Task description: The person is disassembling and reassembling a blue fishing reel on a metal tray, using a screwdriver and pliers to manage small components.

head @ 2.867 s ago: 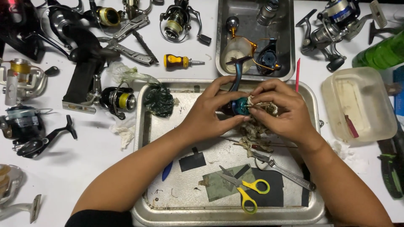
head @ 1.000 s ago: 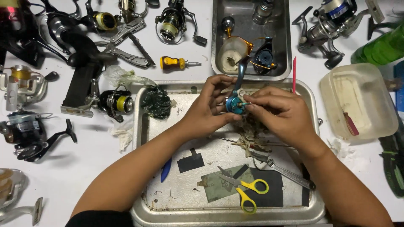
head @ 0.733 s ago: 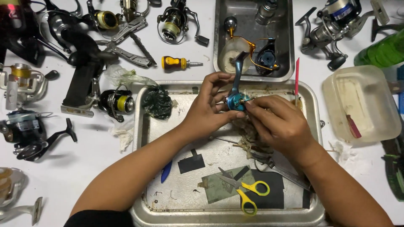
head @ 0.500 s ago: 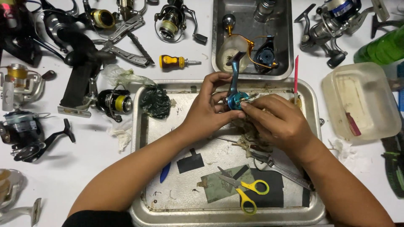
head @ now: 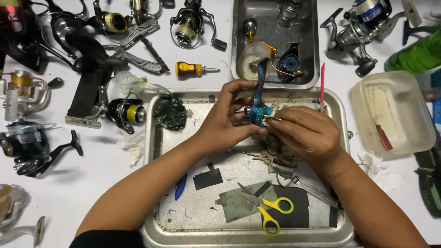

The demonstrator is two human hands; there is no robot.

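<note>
1. The big metal tray (head: 156, 151) filled the lower middle of the table and served as the work pan; both forearms came in from 6 o'clock and met above its far half, likely so that anything dropped landed inside its rim.
2. A smaller steel pan (head: 239, 46) sat at 12 o'clock, holding loose reel parts, with whole fishing reels scattered from 9 round to 1 o'clock and a cloudy plastic tub (head: 395, 115) at 3 o'clock.
3. The left hand (head: 225, 121) was closed around the blue reel body (head: 259, 114), fingers curled behind it and thumb on the near side: a steadying grip that held the piece in the air over the tray, just past its middle toward 12 o'clock.
4. The right hand (head: 308, 135) was closed too, fingertips pinched on a thin metal pin or tool tip at the body's 3 o'clock side; exactly what it pinched was too small to tell.
5. The reel body's dark arm (head: 261, 76) rose toward 12 o'clock, so its long axis ran roughly 6 to 12, with the round open face turned toward the right hand, which seemed to be why it was held that way.
6. Yellow-handled scissors (head: 268, 211) and a wrench (head: 305, 186) lay at 5 o'clock in the tray, within easy reach.
</note>
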